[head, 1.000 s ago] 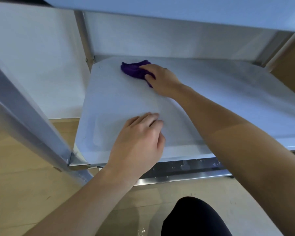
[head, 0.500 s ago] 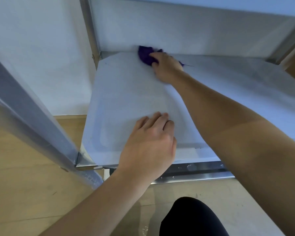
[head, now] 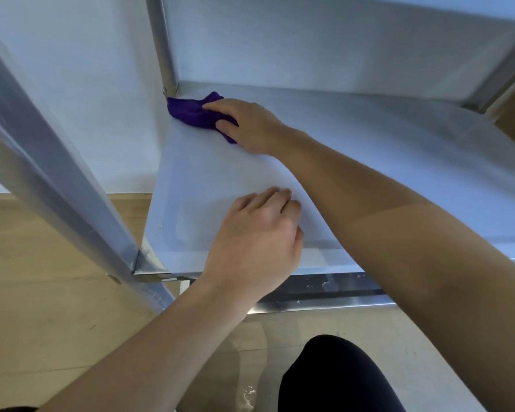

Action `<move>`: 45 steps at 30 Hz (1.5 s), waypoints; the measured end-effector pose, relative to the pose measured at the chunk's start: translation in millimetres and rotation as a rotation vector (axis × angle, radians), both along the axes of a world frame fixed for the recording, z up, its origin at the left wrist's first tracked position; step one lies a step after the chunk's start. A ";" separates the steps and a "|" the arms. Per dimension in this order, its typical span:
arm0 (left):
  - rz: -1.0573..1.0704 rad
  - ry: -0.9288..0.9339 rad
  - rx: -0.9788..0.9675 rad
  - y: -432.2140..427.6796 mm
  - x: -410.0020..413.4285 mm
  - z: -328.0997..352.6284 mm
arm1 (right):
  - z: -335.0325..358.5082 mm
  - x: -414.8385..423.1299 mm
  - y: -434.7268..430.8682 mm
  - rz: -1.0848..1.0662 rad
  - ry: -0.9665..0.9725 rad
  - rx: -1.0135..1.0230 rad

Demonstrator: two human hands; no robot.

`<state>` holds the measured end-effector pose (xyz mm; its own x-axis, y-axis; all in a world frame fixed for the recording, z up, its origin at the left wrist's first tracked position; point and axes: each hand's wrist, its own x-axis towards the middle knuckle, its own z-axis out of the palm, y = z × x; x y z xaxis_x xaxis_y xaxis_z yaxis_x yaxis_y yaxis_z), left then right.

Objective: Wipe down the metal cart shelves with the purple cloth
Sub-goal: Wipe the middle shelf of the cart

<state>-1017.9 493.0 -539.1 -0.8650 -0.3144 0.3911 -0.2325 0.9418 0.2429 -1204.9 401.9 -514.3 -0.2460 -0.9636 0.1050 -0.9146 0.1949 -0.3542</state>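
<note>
The purple cloth point(head: 191, 113) lies bunched at the far left corner of a metal cart shelf point(head: 399, 173), right beside the rear left post point(head: 161, 46). My right hand point(head: 247, 124) lies over the cloth with fingers and thumb curled on it, pressing it onto the shelf. Nearer the front edge, my left hand point(head: 256, 236) rests on the shelf with its fingers bent down against the metal, holding nothing. Part of the cloth is hidden under my right palm.
The shelf above point(head: 369, 7) overhangs closely. A slanted metal front post point(head: 57, 185) stands at the left. A lower shelf edge point(head: 324, 295) with water drops shows below the front rim. Wooden floor point(head: 42, 292) lies left; my dark-clad knee point(head: 333, 379) is below.
My right hand has slid the cloth leftward along the back of the shelf into the rear left corner. My left hand has stayed planted near the front edge.
</note>
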 end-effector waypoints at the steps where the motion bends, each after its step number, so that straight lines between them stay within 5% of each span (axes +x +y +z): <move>1: 0.004 0.005 -0.004 0.0 0.0 -0.1 | -1.0 -4.2 6.2 -0.039 -0.007 -0.016; 17: 0.028 -0.149 -0.088 30.2 -41.2 17.4 | -10.3 -120.9 169.7 -0.597 0.063 -0.060; 26: -0.222 -0.111 -0.025 98.5 -152.1 15.9 | -10.2 -162.2 271.1 -0.785 0.079 -0.054; 33: -0.215 -0.011 0.103 119.1 -189.7 2.2 | -10.7 -213.2 359.9 -0.989 0.090 -0.095; 45: -0.204 0.056 0.110 131.6 -200.2 0.4 | -3.9 -281.4 321.2 -1.090 0.132 0.024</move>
